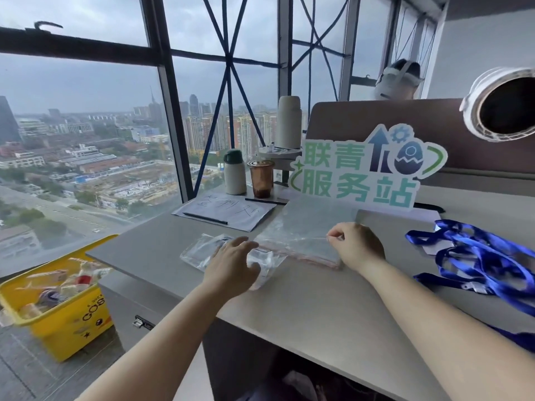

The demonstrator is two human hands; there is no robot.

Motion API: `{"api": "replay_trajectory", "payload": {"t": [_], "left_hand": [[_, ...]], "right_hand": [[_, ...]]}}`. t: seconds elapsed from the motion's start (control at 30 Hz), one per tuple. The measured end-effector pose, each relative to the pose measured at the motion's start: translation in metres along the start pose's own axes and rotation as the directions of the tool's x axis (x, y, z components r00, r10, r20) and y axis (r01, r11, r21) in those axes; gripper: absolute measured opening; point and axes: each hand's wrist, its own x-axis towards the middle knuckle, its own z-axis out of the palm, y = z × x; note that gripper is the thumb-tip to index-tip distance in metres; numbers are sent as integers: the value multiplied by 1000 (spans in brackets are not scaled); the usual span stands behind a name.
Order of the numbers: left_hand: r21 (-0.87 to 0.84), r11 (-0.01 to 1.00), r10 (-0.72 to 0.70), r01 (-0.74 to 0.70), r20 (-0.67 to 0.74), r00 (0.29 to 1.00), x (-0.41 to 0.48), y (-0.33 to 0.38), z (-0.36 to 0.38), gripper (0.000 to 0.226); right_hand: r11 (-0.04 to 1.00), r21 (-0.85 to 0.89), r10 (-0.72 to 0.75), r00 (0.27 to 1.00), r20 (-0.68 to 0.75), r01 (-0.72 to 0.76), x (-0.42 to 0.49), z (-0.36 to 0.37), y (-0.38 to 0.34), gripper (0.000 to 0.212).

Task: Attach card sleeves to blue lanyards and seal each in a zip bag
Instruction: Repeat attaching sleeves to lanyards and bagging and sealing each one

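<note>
A stack of clear zip bags [307, 230] lies on the grey desk [304, 308], red seal strip toward me. My right hand [357, 246] pinches the top bag's film near its right edge, lifting it slightly. My left hand [231, 266] rests with fingers spread on a clear pack of card sleeves [202, 248] left of the bags. A tangle of blue lanyards [480, 256] with metal clips lies at the right of the desk, apart from both hands.
A green and white sign [362, 172] stands behind the bags. A paper sheet with two pens [225, 211], a white flask [235, 172] and a brown cup [261, 179] sit at the back left. A yellow bin [58, 299] stands on the floor left of the desk.
</note>
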Motion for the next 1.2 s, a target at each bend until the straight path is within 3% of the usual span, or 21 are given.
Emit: {"api": "replay_trajectory", "payload": {"t": [0.13, 0.4, 0.57, 0.73, 0.87, 1.03, 1.2], "left_hand": [[-59, 986, 151, -156, -80, 985, 9, 39, 9, 41], [-87, 928, 360, -362, -36, 932, 21, 149, 55, 26], [-126, 920, 361, -371, -99, 927, 24, 199, 81, 24], [-324, 899, 275, -296, -109, 955, 41, 240, 103, 20], [-397, 861, 282, -318, -148, 948, 44, 256, 125, 15], [-335, 802, 437, -494, -233, 868, 42, 253, 135, 10], [-310, 759, 505, -573, -276, 818, 41, 249, 134, 2]], "right_hand": [[982, -161, -107, 993, -47, 98, -5, -31, 24, 18], [986, -121, 87, 978, -191, -112, -55, -90, 98, 16], [983, -52, 154, 947, -284, -175, -83, -110, 146, 11], [961, 146, 276, 845, -457, -235, -94, -117, 162, 38], [932, 294, 315, 880, -357, -214, -92, -96, 164, 8], [902, 374, 339, 888, -310, -214, -91, -93, 167, 19], [908, 303, 377, 880, -289, -289, -96, -94, 166, 35]]}}
